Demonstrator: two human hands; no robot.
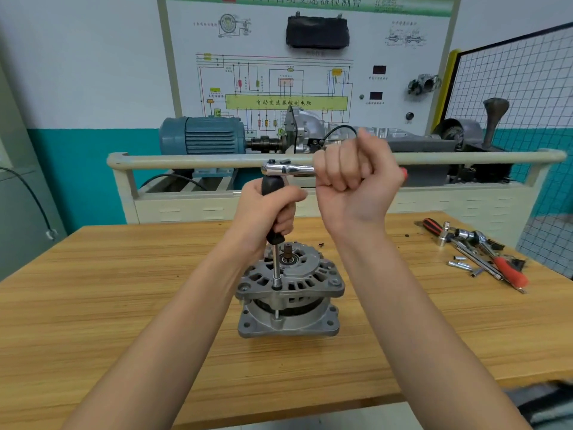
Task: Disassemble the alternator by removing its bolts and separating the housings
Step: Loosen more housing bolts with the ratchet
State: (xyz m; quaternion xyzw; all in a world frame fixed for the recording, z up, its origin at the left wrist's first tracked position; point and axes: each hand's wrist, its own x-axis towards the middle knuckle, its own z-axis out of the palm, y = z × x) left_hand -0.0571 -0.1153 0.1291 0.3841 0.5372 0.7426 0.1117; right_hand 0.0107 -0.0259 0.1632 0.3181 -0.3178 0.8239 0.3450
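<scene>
A grey alternator stands upright on the wooden table, shaft end up. A thin gap shows between its upper and lower housings. A black-handled socket driver stands vertical above it, and the socket at its tip sits on a bolt at the upper housing's front rim. My left hand grips the driver's black handle. A chrome ratchet sits on top of the driver and points right. My right hand is fisted around the ratchet's handle, whose red end sticks out past my fist.
Loose tools lie at the table's right: a red-handled ratchet, a red-and-black driver, extension bars and several small sockets. Behind the table stands a training bench with a rail, a blue motor and a wire mesh panel.
</scene>
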